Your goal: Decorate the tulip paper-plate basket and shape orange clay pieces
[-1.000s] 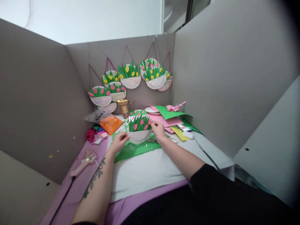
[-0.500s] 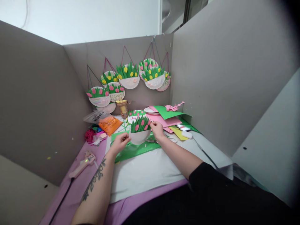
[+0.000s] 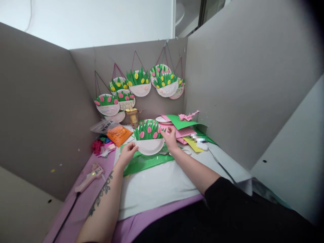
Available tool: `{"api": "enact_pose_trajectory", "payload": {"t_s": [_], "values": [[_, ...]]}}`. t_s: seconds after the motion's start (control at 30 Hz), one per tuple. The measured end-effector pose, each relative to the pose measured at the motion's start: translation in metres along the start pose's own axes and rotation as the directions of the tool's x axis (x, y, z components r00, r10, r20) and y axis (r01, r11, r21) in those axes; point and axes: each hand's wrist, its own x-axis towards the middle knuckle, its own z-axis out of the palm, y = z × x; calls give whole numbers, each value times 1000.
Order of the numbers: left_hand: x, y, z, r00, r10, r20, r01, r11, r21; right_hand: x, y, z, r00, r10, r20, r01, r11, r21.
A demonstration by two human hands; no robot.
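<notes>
Between my two hands is a paper plate basket (image 3: pixel 150 146), a white half plate with green paper grass and pink paper tulips rising from it. My left hand (image 3: pixel 128 152) pinches its left edge. At the right edge, my right hand (image 3: pixel 170 137) grips it near the paper grass. The basket is upright, its front facing me, held above green paper (image 3: pixel 145 164) on the table. Behind it, another plate with pink tulips is mostly hidden. Scissors (image 3: pixel 186 152) lie partly covered to the right.
Several finished plate baskets (image 3: pixel 139 88) hang by strings on the grey partition. A glue gun (image 3: pixel 91 175) with a cord lies at left. An orange packet (image 3: pixel 118 135) and pink yarn (image 3: pixel 97 147) are behind it. Coloured paper (image 3: pixel 186 122) and a white corded device (image 3: pixel 201 145) are at right.
The basket has turned so its front faces me more squarely, its left side widening toward the left. My left hand has shifted slightly left; both hands still hold the edges.
</notes>
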Motion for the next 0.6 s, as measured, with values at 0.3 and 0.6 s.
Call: {"api": "enact_pose_trajectory", "payload": {"t_s": [0.3,0.6], "values": [[-2,0,0,999,17,38,-18,999,40,-4,0,-1,987,44,152,-67,987,149],[-2,-4,-1,998,43,47,-46,997,56,-3,-3,-2,985,71,159,-107,967,232]]}}
